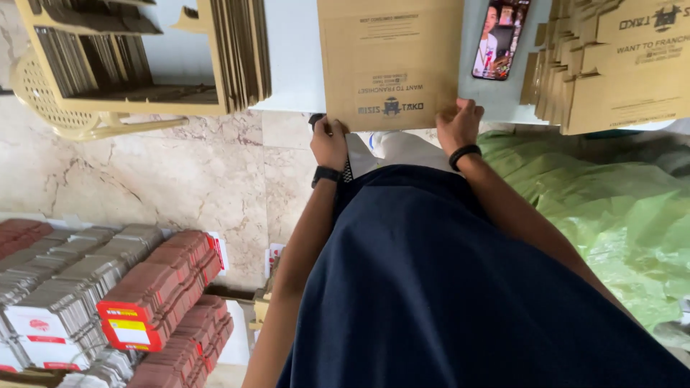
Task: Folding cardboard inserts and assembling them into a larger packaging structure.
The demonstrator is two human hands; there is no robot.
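We stand at a white table, where a flat brown cardboard sheet lies at the near edge between a stack of folded cardboard boxes and a phone. Our left hand grips the sheet's near left corner, fingers curled, and our right hand pinches its near right corner.

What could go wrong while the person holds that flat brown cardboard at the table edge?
1. The phone lies right beside the flat cardboard; sliding the sheet sideways might nudge it.
2. Both hands, left and right, grip only the near edge, which hangs at the table edge, so the sheet might tip off.
3. The stack of cardboard pieces on the right leans unevenly and could topple if bumped.
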